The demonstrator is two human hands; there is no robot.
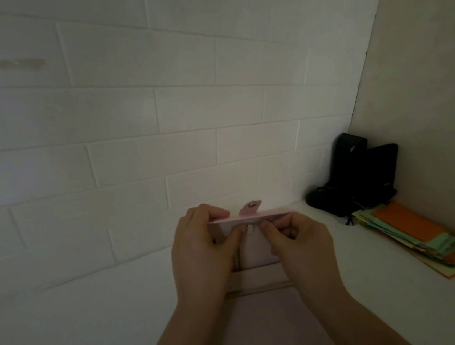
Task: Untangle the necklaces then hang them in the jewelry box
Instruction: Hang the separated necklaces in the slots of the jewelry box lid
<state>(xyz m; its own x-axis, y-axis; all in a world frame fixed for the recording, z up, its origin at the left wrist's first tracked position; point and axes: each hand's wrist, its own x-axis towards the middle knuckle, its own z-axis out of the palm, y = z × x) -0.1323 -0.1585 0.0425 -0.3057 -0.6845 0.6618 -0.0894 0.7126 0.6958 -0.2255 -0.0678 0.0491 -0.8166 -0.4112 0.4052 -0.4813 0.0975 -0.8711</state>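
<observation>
A pink jewelry box stands open on the white surface. Its lid is upright and faces me, with a snap tab sticking up from the top edge. My left hand grips the lid's top left edge, fingers over the rim and thumb on the inside. My right hand is just under the top edge. Its thumb and forefinger pinch a thin pale piece of necklace at the lid's hooks. The rest of the chain is too dim to make out, and both hands hide much of the box.
A white brick wall rises straight behind the box. Black devices with a thin cable sit in the right corner. A stack of coloured paper sheets lies along the right wall. The white surface extends to the left.
</observation>
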